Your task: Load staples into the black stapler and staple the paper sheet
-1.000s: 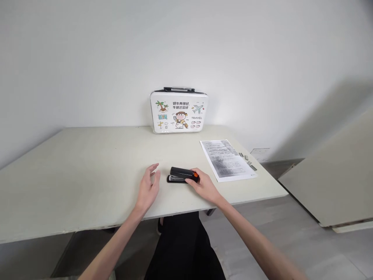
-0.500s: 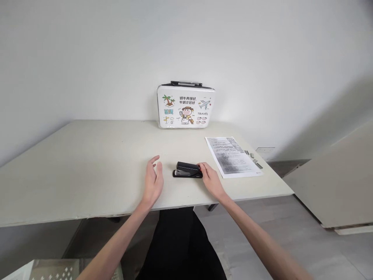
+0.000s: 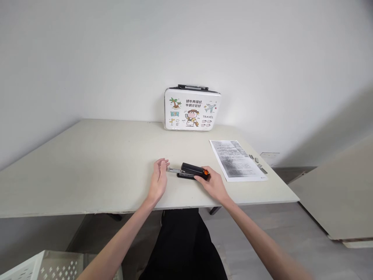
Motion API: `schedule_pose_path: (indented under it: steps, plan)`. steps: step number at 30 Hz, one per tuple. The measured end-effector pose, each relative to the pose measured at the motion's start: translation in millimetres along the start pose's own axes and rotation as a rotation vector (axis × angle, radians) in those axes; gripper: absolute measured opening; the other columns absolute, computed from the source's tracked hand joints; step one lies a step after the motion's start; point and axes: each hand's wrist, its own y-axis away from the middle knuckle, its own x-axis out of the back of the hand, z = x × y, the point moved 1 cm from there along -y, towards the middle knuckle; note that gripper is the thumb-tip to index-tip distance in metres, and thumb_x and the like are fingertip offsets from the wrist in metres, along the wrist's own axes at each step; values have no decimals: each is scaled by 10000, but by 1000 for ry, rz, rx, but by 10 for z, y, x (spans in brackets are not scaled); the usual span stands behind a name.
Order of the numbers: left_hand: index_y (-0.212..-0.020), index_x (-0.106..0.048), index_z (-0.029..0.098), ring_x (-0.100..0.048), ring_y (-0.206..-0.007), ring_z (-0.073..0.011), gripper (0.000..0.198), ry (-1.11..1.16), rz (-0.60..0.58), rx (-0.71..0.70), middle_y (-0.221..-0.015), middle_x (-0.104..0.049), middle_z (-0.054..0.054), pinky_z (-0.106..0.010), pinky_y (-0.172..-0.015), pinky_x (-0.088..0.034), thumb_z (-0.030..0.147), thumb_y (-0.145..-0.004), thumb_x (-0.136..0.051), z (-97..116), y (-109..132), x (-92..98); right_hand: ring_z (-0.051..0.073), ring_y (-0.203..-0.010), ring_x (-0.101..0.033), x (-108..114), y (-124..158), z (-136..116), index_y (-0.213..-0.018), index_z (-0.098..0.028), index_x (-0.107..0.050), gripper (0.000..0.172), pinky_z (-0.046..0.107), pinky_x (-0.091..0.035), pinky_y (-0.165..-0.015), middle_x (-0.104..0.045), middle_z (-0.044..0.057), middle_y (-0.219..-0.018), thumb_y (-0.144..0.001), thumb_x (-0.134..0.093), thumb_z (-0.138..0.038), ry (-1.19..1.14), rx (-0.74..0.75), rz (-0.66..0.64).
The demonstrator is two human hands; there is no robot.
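A black stapler (image 3: 192, 169) with an orange part at its rear sits near the table's front edge. My right hand (image 3: 214, 184) is closed around its rear end, thumb on the near side. From the stapler's front a narrow metal staple tray (image 3: 175, 170) sticks out to the left. My left hand (image 3: 159, 181) is open beside the tray's tip, fingers slightly apart and curved; whether the fingertips touch the tray I cannot tell.
A printed sheet (image 3: 236, 163) lies right of the stapler, with several small grey staple strips (image 3: 260, 165) along its right side. A white cartoon case (image 3: 192, 111) stands against the wall on the table (image 3: 96, 167). A white perforated basket (image 3: 58, 266) is at lower left.
The metal staple tray has slid out of the stapler's front toward my left hand. My right hand's grip has shifted, and the orange part now shows. The view has moved slightly.
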Motion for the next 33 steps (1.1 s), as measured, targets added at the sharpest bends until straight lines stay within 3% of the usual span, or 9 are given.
schedule_pose_path:
  steps: [3,7,11,18,22,25,29,33]
  plan:
    - [-1290,-514,187,-657,-1279,-249,413,186,-2,123,-1366,-653,-178,-435,-1165,-459,537,-1095,-413,27,-17,-10,235,-758,-636,20,66,-25,-1046,-227,-682,342,367,-541,-710,-726,55,-887,-914,-698,-541,31,54,92]
    - [-1152,-573,164,-699,-1209,-267,355,498,-53,336,-1313,-706,-207,-463,-1147,-485,483,-1096,-426,83,-92,23,273,-998,-689,43,118,-163,-1141,-268,-699,195,449,-587,-879,-752,85,-1083,-964,-670,-345,112,372,197]
    - [-1060,-635,164,-697,-1219,-293,358,652,-119,555,-1332,-709,-208,-473,-1092,-525,444,-1084,-412,82,-149,88,262,-1107,-687,-28,94,-363,-1197,-333,-726,367,480,-605,-922,-766,62,-1168,-955,-596,-89,235,733,194]
    - [-1105,-637,165,-712,-1155,-274,283,733,-109,631,-1257,-737,-176,-431,-1026,-546,379,-1067,-456,78,-101,160,221,-1140,-701,-212,93,-536,-1218,-354,-735,407,381,-584,-861,-782,31,-1200,-964,-643,-50,425,988,125]
    - [-1044,-638,167,-724,-1057,-251,253,792,-87,655,-1187,-737,-165,-398,-977,-553,341,-1057,-456,101,-113,153,227,-1120,-711,-146,124,-579,-1231,-379,-737,446,405,-587,-872,-779,28,-1195,-962,-628,-39,403,944,122]
    - [-974,-649,166,-708,-932,-226,192,729,-38,574,-1028,-721,-135,-372,-898,-559,304,-1006,-519,101,-113,148,251,-1096,-709,-11,153,-629,-1240,-403,-739,476,469,-602,-899,-770,37,-1161,-948,-613,-48,292,847,182]
    - [-1031,-675,182,-529,-645,-137,154,562,52,408,-742,-529,10,-284,-667,-484,299,-952,-612,99,20,156,293,-1099,-696,123,192,-630,-1152,-351,-763,280,532,-594,-923,-748,70,-1142,-927,-721,-190,102,538,273]
    - [-1274,-704,250,-446,-629,-151,331,225,31,213,-721,-450,24,-272,-607,-420,358,-980,-595,174,224,164,302,-1070,-708,97,200,-542,-1104,-287,-756,248,520,-592,-917,-747,90,-1137,-877,-817,-369,-61,251,267]
